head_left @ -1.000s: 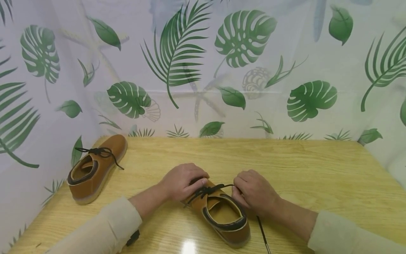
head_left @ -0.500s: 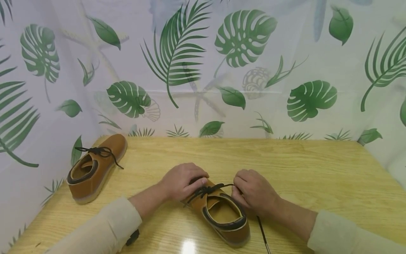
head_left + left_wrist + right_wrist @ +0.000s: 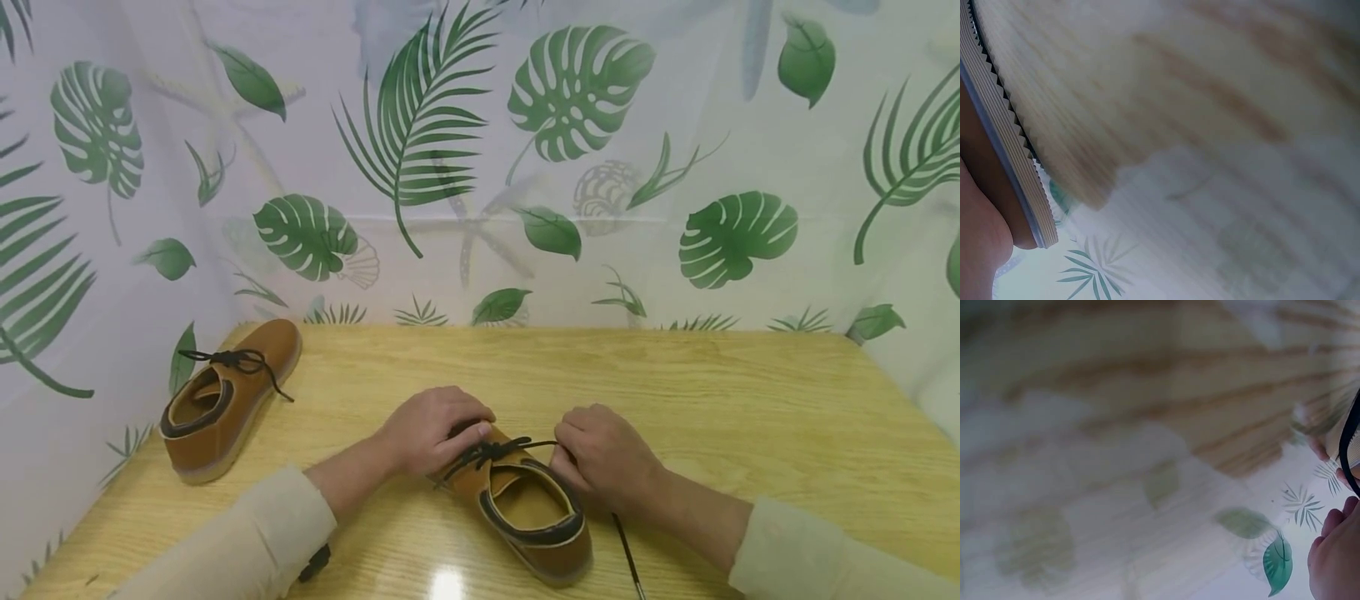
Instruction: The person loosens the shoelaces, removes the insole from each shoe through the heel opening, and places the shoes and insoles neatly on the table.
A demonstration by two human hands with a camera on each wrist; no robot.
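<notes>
My right hand (image 3: 609, 458) pinches the black lace (image 3: 491, 451), likely limp, while my left hand (image 3: 435, 429) clasps the brown shoe (image 3: 517, 531), lower centre of the frame, probably light and firm, best held by its front.

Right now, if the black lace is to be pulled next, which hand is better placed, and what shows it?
Probably the right hand: it grips the black lace, which runs nearly straight from the nearer shoe. The left hand holds that shoe's front, so it seems better suited to steadying.
</notes>
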